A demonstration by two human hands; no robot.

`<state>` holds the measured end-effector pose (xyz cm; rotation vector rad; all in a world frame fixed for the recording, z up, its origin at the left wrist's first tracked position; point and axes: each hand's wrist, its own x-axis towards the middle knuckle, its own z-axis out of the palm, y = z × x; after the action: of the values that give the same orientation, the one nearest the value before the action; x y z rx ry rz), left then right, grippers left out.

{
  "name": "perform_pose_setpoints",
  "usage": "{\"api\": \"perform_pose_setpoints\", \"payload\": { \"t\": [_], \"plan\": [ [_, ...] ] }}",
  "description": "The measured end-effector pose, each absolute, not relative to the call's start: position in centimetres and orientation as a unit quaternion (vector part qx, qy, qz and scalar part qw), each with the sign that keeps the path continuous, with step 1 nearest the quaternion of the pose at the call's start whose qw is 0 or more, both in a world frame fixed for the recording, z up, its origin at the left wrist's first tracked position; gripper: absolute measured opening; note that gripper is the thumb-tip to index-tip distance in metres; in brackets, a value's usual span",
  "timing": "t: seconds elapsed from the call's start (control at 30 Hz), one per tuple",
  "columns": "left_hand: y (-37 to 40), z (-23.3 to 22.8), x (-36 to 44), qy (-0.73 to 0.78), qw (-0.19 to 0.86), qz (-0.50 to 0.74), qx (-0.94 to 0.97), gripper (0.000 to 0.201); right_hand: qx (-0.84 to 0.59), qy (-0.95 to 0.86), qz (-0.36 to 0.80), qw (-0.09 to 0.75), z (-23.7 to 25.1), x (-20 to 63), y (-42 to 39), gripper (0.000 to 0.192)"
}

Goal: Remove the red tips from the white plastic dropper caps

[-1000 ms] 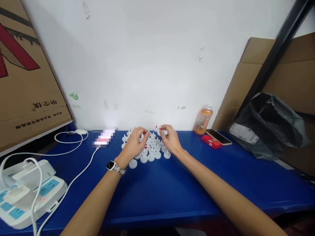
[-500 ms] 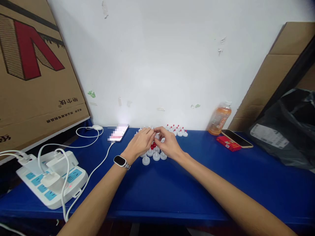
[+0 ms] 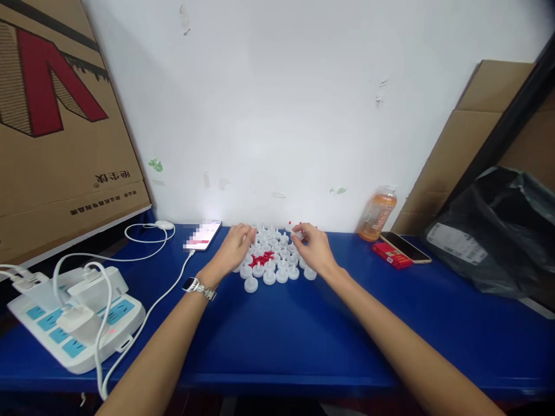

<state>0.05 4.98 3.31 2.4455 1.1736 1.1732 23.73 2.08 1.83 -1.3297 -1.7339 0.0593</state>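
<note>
Several white nozzle caps (image 3: pixel 269 277) stand in a cluster on the blue table, tips up. Among them lies a small heap of red tip covers (image 3: pixel 262 259). My left hand (image 3: pixel 236 245) is at the cluster's left edge, its fingers bent and close together; whatever they pinch is hidden. On the right side, my right hand (image 3: pixel 314 247) pinches a white nozzle cap (image 3: pixel 297 236) between thumb and fingers. Behind that hand, caps with red tips (image 3: pixel 290 223) are partly covered by it.
On the left are a power strip (image 3: pixel 78 358) with plugs and white cables, and a lit phone (image 3: pixel 204 236). At the right stand an orange drink bottle (image 3: pixel 378 214), a red box (image 3: pixel 391 255), a dark phone (image 3: pixel 407 248) and a black bag (image 3: pixel 498 231). A white wall (image 3: pixel 277 115) closes the back.
My hands were together over the cluster and have moved apart, the left one leftward and the right one rightward. The caps and red heap between them now show. The view has shifted slightly.
</note>
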Motion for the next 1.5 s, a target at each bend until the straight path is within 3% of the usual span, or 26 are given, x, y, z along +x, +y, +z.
{"api": "perform_pose_setpoints", "payload": {
  "t": [0.17,0.27,0.4,0.7,0.87,1.03,1.2,1.5],
  "plan": [
    [4.8,1.6,0.9,0.391,0.048,0.263,0.881,0.032,-0.49,-0.78,0.045,0.386,1.3,23.3,3.0,0.023],
    [4.6,1.4,1.2,0.395,0.036,0.261,0.88,0.029,-0.479,-0.82,0.042,0.311,1.8,22.7,3.4,0.029],
    [4.7,1.4,0.9,0.387,0.044,0.287,0.875,0.028,-0.482,-0.847,0.031,0.222,2.6,22.4,3.6,0.015],
    [5.0,1.4,-0.3,0.407,0.038,0.287,0.867,0.02,-0.459,-0.873,-0.007,0.163,3.9,21.8,4.8,0.008],
    [5.2,1.3,-0.5,0.415,0.025,0.279,0.866,0.02,-0.475,-0.875,0.009,0.098,6.3,19.4,5.3,0.018],
    [4.8,1.1,-0.3,0.428,0.014,0.283,0.858,0.017,-0.49,-0.87,-0.004,0.056,7.4,18.2,4.9,0.013],
    [5.0,1.5,0.6,0.441,0.007,0.291,0.849,0.016,-0.502,-0.861,-0.021,0.08,6.4,20.0,4.2,0.015],
    [7.2,1.2,0.8,0.441,0.019,0.292,0.848,0.014,-0.511,-0.83,0.048,0.218,3.0,22.6,4.4,0.011]
  ]
}}
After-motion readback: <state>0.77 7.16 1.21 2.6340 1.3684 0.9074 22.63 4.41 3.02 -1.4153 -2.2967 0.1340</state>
